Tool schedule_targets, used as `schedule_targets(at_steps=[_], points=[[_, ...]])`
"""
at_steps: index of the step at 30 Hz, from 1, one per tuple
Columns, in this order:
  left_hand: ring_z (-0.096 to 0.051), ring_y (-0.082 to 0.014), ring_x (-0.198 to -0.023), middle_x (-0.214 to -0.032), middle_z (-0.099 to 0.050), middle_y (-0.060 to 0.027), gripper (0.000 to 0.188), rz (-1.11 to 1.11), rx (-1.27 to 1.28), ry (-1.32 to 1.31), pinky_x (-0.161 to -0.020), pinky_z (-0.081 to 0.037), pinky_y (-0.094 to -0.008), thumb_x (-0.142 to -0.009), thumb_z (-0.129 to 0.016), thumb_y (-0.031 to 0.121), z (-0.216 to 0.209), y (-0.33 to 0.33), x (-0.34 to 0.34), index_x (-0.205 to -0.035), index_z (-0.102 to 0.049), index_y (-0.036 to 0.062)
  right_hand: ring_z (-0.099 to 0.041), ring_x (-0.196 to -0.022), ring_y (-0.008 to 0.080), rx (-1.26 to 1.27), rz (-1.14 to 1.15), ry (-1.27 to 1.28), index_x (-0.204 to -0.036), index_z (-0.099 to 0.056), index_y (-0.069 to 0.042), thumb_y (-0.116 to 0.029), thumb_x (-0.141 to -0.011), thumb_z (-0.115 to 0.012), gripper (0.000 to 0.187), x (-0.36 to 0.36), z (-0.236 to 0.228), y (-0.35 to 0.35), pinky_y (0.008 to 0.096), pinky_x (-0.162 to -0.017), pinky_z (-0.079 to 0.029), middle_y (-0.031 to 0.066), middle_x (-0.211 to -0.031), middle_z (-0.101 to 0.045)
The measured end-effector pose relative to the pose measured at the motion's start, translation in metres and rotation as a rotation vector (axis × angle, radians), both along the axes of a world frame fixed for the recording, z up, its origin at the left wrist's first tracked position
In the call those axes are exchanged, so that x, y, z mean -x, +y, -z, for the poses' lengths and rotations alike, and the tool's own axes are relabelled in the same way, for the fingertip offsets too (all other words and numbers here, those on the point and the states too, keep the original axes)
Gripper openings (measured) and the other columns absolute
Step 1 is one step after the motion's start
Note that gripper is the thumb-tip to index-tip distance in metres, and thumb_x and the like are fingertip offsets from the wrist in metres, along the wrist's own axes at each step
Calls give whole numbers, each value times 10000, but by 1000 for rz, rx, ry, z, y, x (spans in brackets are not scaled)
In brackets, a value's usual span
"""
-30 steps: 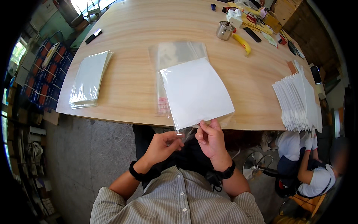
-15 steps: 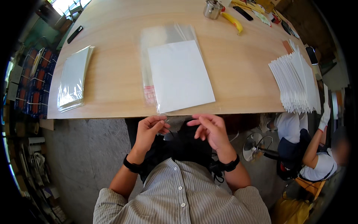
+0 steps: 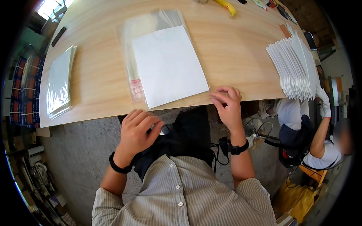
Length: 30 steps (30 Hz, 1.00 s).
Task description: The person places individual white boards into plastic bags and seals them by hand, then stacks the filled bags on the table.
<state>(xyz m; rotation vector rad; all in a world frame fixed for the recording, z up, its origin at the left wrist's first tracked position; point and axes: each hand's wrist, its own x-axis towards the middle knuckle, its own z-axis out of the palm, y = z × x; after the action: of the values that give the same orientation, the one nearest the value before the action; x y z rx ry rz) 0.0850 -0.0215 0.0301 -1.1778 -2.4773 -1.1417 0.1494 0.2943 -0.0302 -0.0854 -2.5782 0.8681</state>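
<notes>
A blank white sheet or flat envelope (image 3: 171,67) lies slightly askew on top of clear plastic sleeves (image 3: 130,49). Pinkish-red marks show at the sleeves' lower left. My left hand (image 3: 139,130) hovers by the table's front edge, below the sheet's near corner, with its fingers loosely bent and the thumb apart. It holds nothing I can see. Beside the sheet's near right corner is my right hand (image 3: 229,105), at the table edge. Its fingers are partly bent and spread, thumb close to the index fingertip, with no object visible between them.
A stack of clear-wrapped sheets (image 3: 60,83) lies at the left of the table (image 3: 233,56). Fanned white folded pieces (image 3: 292,67) stand at the right. A yellow banana-shaped thing (image 3: 227,7) is at the back. A person with a white glove (image 3: 323,101) sits at the right.
My hands have moved apart, the right one going right and up to the table edge, the left one slightly left. The view has shifted; the sheet and sleeves look the same.
</notes>
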Motion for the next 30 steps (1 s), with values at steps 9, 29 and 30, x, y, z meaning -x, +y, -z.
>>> schedule_targets(at_steps=[9,29,30], points=[[-446,-357,-1453,-1513,-530,-169,442,366,244,70,-1238,-325,-490,-925,-675,132,36,102,41,-1362,-633,77,-528,-1069,298,-111,-16,-157,-893,-670,-101,-68,-841,-755,105,9,-10,-3,445,-937,-389,48,-1057,-582],[-358,-379,-1507,-1591,-433,-210,525,406,273,-29,-1257,-265,-515,-926,-574,93,46,107,46,-1451,-580,82,-549,-1009,283,-278,-114,-155,-899,-637,-86,-54,-889,-683,56,11,-16,-1,410,-878,-410,60,-990,-561],[-362,-379,-1505,-1590,-435,-210,522,403,271,-22,-1256,-267,-515,-927,-574,95,46,108,46,-1449,-581,83,-545,-1012,285,-306,-116,-167,-896,-625,-88,-47,-888,-674,65,11,-16,-2,412,-883,-405,61,-992,-556]])
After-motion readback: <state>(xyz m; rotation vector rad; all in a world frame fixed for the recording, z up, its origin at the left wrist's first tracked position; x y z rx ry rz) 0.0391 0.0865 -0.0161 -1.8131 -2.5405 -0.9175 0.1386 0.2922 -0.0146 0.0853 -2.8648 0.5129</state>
